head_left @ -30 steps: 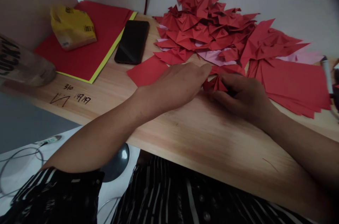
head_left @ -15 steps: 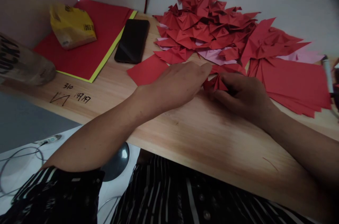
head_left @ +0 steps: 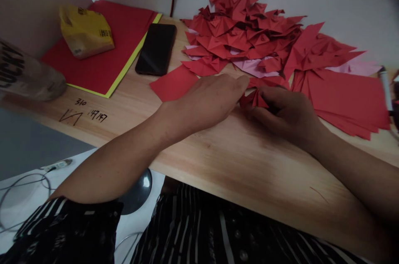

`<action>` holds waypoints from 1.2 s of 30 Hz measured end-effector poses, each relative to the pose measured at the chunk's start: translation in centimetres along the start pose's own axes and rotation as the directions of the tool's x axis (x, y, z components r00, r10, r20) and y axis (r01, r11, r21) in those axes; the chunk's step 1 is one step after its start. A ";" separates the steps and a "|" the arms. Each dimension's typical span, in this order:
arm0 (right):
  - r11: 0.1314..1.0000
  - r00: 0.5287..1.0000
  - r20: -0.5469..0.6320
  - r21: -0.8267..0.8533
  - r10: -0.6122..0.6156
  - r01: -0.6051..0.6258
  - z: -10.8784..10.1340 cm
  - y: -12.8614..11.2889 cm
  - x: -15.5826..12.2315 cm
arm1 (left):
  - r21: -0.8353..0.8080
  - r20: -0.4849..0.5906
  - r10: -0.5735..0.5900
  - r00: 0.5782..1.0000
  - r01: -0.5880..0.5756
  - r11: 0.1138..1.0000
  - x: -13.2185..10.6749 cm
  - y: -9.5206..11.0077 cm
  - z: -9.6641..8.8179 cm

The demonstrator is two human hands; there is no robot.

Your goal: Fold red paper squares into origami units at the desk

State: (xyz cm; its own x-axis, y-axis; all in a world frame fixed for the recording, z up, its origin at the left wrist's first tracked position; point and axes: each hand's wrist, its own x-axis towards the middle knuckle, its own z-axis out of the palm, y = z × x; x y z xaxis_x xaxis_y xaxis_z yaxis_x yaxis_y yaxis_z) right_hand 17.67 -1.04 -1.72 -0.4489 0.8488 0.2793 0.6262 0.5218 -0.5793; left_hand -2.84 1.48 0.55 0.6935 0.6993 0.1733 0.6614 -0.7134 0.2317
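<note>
Clock centred on the folded red paper (head_left: 257,98), which is showing between your two hands above the bench (head_left: 230,151); whether its underside is touching the wood, you cannot tell from this view. Your right hand (head_left: 286,112) is lying at 4 o'clock, thumb and index finger grasping the paper by its near side, the other fingers curling out of sight. Your left hand (head_left: 207,99) is lying at 9 o'clock, its back facing up and its fingertips pointing toward the paper; its fingers are mostly hiding, so grip cannot be told.

Surroundings: a heap of folded red pieces (head_left: 249,37) is standing at 12 o'clock, with pink pieces (head_left: 255,66) showing among it. A fanned stack of red sheets (head_left: 349,97) is lying at 3 o'clock, a marker pen (head_left: 385,87) sitting just beyond. A red sheet (head_left: 173,82) is poking out at 9 o'clock, your left hand partly covering it. A black phone (head_left: 156,50) is resting at 10 o'clock. Farther out that way, a yellow packet (head_left: 87,31) is sitting on large red sheets (head_left: 121,27), a yellow edge showing beneath them.
</note>
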 end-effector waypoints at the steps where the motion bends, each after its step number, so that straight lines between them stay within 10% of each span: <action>1: 1.000 1.000 -0.001 -0.003 -0.003 0.003 0.0 0.0 0.0 | 0.003 -0.009 0.008 1.000 -0.007 1.000 -0.1 0.0 0.0; 36: 1.000 1.000 0.003 0.024 0.017 -0.017 0.0 -0.3 0.3 | -0.115 0.085 -0.062 0.994 0.072 0.991 0.7 -0.2 0.2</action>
State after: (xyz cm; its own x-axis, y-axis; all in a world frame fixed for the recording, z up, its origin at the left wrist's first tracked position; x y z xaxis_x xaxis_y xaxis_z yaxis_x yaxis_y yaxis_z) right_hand 17.40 -0.95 -1.46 -0.4403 0.8573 0.2668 0.6185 0.5050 -0.6020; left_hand -2.41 2.05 0.41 0.6728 0.7359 0.0763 0.6725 -0.6512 0.3517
